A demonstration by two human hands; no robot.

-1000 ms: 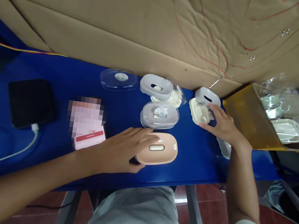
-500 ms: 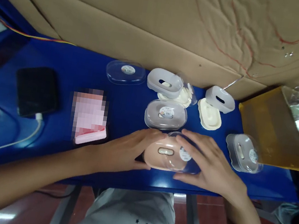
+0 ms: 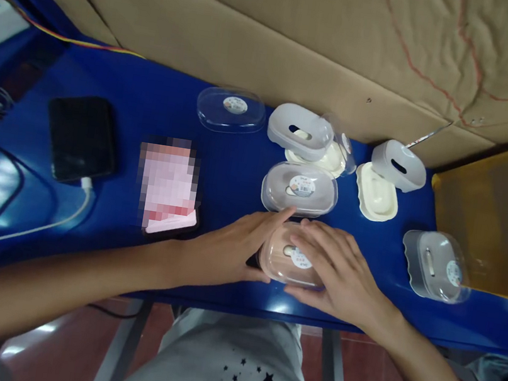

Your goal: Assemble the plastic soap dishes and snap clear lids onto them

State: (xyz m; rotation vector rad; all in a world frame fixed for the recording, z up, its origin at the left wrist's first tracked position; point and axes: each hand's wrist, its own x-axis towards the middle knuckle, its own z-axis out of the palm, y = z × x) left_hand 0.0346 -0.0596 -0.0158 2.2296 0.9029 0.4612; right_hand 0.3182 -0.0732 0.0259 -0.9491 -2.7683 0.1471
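Observation:
A peach soap box [image 3: 275, 254] sits near the table's front edge between my hands. Its clear lid [image 3: 303, 277], with a round white label, now lies over the box. My left hand [image 3: 243, 243] grips the box's left end, thumb and fingers on opposite long sides. Over the right end, my right hand [image 3: 335, 266] holds the lid, its fingers hiding part of the label. Just behind them stands a grey soap box [image 3: 273, 187] with a labelled clear lid on it.
Farther back are a loose clear lid [image 3: 209, 107], a grey box body [image 3: 277, 127] and a cream tray [image 3: 377, 196] beside another grey body [image 3: 395, 167]. A lidded grey box [image 3: 419, 263] stands right, near a cardboard carton [image 3: 481, 231]. Left lie a phone [image 3: 170, 226] and black device [image 3: 80, 139].
My right hand has moved the clear lid leftward over the peach box, so its label now sits near the box's middle slot. The whole view has also shifted slightly.

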